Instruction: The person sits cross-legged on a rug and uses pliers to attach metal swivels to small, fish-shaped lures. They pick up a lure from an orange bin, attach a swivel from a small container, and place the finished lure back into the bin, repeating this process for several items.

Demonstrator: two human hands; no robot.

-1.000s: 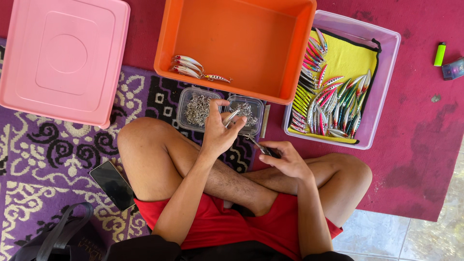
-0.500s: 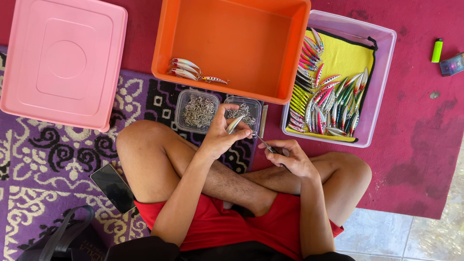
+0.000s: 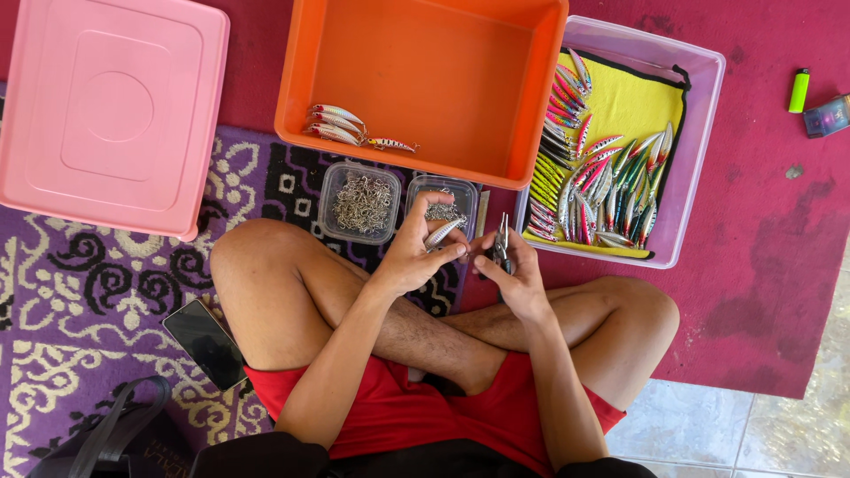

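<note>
I sit cross-legged on the floor. My left hand (image 3: 414, 252) pinches a small silvery fishing lure (image 3: 443, 234) over my knees. My right hand (image 3: 518, 274) grips small pliers (image 3: 502, 241) with the tips pointing up, just right of the lure. Right in front of my hands stand two small clear tubs of metal hooks and rings (image 3: 361, 204). Beyond them is an orange bin (image 3: 540, 97) with a few finished lures (image 3: 341, 124) in its near left corner. A clear purple-tinted box (image 3: 699, 133) on the right holds several coloured lures (image 3: 602, 181) on a yellow cloth.
A pink lid (image 3: 111, 111) lies upside down at the left. A dark phone (image 3: 205, 343) rests by my left thigh, a black bag (image 3: 115, 438) below it. A green lighter (image 3: 799, 89) and a small packet (image 3: 828, 115) lie on the red mat at the far right.
My two hands have come together: the left lowered the lure toward the middle, and the right swung the pliers up so the tips point upward next to it.
</note>
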